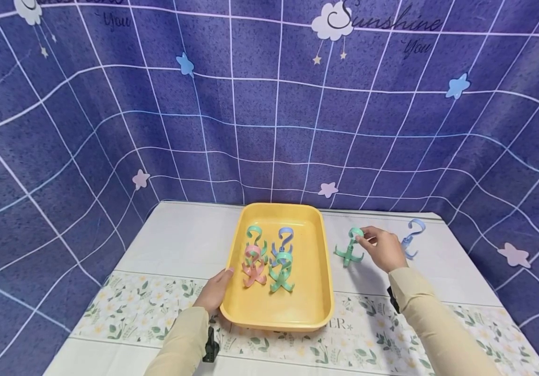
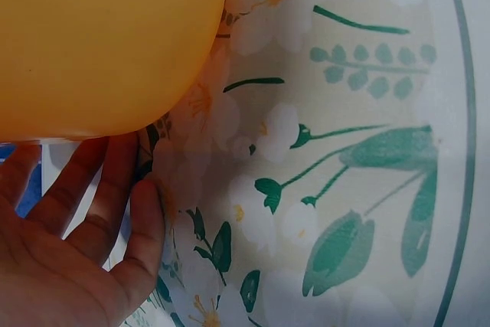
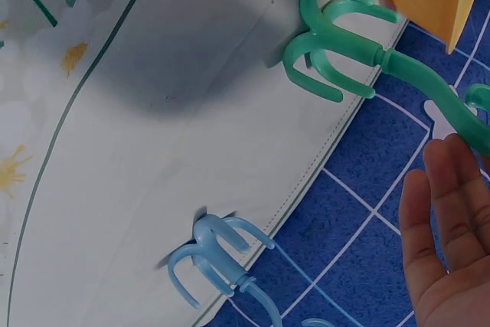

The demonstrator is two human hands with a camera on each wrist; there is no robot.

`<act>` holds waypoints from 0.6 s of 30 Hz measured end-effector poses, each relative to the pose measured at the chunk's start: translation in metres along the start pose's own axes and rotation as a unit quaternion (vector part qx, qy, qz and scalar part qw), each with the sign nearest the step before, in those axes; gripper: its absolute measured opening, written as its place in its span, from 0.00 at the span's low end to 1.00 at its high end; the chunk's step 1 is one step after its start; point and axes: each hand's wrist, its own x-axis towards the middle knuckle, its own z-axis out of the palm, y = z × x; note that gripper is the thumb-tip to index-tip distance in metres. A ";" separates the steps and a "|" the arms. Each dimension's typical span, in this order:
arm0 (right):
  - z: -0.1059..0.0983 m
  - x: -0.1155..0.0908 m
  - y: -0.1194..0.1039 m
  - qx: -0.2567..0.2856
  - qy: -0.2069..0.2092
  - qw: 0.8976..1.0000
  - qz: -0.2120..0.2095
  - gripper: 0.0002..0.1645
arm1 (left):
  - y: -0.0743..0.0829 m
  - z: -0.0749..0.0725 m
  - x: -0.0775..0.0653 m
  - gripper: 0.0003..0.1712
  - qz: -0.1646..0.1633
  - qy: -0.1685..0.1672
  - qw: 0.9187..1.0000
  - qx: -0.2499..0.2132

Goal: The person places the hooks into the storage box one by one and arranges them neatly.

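In the head view, my right hand pinches a green clawed hook hanger by its curved top, with the claws downward. The right wrist view shows the green claws over the white cloth and fingertips at the neck. A blue hook hanger stands just right of that hand. My left hand holds the left rim of a yellow tray; in the left wrist view its fingers reach under the tray's outer side. Inside the tray are two green hangers, a pink one and a blue one.
A white cloth with a flowered band covers the table. Behind it and along both sides hangs a purple-blue curtain with white grid lines and stars. The tray sits mid-table, its far end near the back edge.
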 end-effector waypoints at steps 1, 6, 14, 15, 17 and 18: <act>0.000 0.000 0.001 0.000 0.001 1.000 -0.001 0.19 | 0.000 0.000 0.000 0.36 -0.001 0.000 1.000 0.000; 0.001 -0.001 0.002 0.001 0.007 1.000 -0.003 0.19 | 0.001 0.000 0.000 0.36 -0.005 0.001 1.000 0.005; -0.002 -0.004 -0.002 0.014 0.018 1.000 -0.006 0.20 | 0.001 0.000 0.000 0.37 -0.010 0.001 1.000 0.013; -0.002 -0.005 -0.002 0.015 0.018 1.000 -0.006 0.20 | 0.001 0.000 0.000 0.37 -0.011 0.000 1.000 0.013; -0.004 -0.006 -0.002 0.017 0.017 1.000 -0.010 0.20 | 0.002 0.001 -0.001 0.37 -0.013 0.000 1.000 0.016; -0.004 -0.006 -0.002 0.018 0.016 1.000 -0.011 0.20 | 0.003 0.001 0.000 0.37 -0.014 0.000 1.000 0.017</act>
